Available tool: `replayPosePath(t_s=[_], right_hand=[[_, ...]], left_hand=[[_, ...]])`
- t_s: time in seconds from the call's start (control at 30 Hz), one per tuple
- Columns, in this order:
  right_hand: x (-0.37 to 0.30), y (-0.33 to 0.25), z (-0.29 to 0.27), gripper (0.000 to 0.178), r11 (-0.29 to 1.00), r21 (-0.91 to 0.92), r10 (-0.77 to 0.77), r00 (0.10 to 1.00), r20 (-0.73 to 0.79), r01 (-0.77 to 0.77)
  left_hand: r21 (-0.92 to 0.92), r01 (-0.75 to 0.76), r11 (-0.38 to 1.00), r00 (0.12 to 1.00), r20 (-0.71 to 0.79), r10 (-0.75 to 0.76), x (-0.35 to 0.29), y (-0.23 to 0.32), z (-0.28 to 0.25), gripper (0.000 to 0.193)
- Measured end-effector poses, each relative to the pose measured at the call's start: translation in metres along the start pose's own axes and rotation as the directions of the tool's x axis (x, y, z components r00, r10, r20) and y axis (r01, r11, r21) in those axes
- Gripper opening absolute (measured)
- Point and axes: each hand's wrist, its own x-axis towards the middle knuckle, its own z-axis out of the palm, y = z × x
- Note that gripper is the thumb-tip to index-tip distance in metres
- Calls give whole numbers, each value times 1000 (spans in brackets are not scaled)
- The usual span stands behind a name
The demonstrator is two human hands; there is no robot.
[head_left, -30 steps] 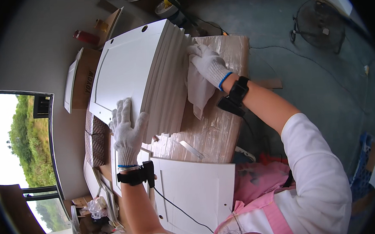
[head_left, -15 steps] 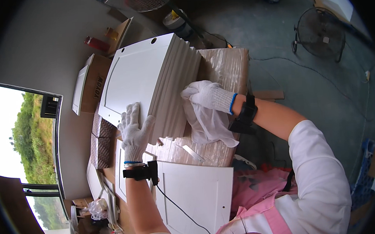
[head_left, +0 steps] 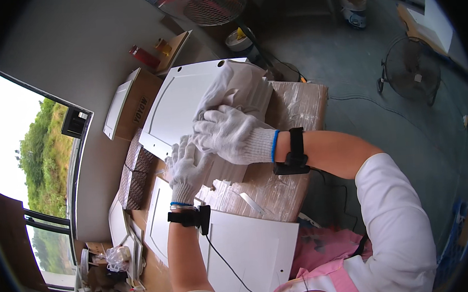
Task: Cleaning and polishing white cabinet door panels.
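Observation:
A stack of white cabinet door panels [head_left: 175, 99] stands in front of me, its top panel showing a grooved border and dark round holes. My right hand [head_left: 233, 134], in a white knit glove, presses a crumpled white cloth [head_left: 233, 84] onto the top panel. The cloth spreads beyond the fingers and drapes toward the stack's right edge. My left hand [head_left: 186, 167], gloved too, rests with fingers apart at the stack's near edge, close beside the right one. Part of its fingertips is hidden by the right glove.
Plastic-wrapped boards [head_left: 299, 110] lie under the stack, with a thin white strip [head_left: 252, 204] on them. Another white panel [head_left: 245, 247] lies nearest me. A cardboard box [head_left: 140, 103] and a patterned wrapped bundle [head_left: 135, 176] are at left. A floor fan [head_left: 412, 68] stands far right.
My right hand has moved left with the cloth, from beside the stack onto its top panel. The left hand stays at the near edge. The whole view has shifted slightly.

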Motion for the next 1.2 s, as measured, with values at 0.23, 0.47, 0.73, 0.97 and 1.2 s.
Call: replayPosePath(t_s=[0.23, 0.47, 0.73, 0.97, 1.2], right_hand=[[42, 149, 16, 43, 933, 142, 278, 910, 307, -332], [-41, 240, -21, 33, 567, 270, 801, 597, 40, -778], [-72, 159, -114, 35, -109, 927, 586, 730, 352, -359], [-91, 54, -153, 39, -148, 864, 203, 840, 503, -481], [-57, -36, -92, 42, -109, 768, -44, 775, 630, -631]], left_hand=[[-43, 0, 999, 1000, -17, -1, -4, 34, -18, 80], [-25, 27, 999, 999, -35, -28, -7, 23, -19, 79], [-146, 48, 988, 993, -99, -63, -30, 12, -10, 91], [-441, -12, 898, 961, -254, -112, -190, -3, -57, 82], [-630, 609, 481, 763, 303, -571, -437, -3, -47, 56]])
